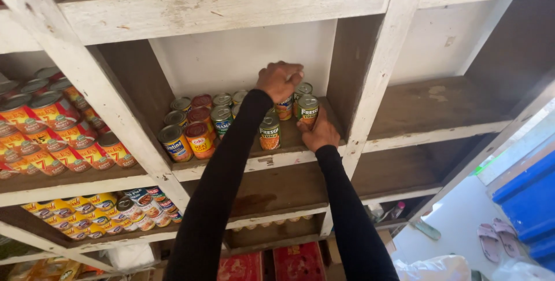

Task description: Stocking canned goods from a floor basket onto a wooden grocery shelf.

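Both my arms, in long black sleeves, reach into the middle compartment of a worn white wooden shelf [272, 162]. My left hand [280, 80] is closed from above over a small can at the back of the compartment. My right hand [319, 132] rests on the shelf board and holds a green-labelled can [308, 109] from below and the side. Another green and orange can [269, 131] stands just left of that hand. A group of several cans [196, 125] with red, yellow and green labels fills the left part of the compartment.
The compartment to the left holds stacked red and yellow cans [52, 136]. Below it lie yellow cans [98, 211]. The compartment to the right [433, 107] has only its bare board. Red crates [272, 263] sit at the bottom; pink sandals [497, 237] lie on the floor at right.
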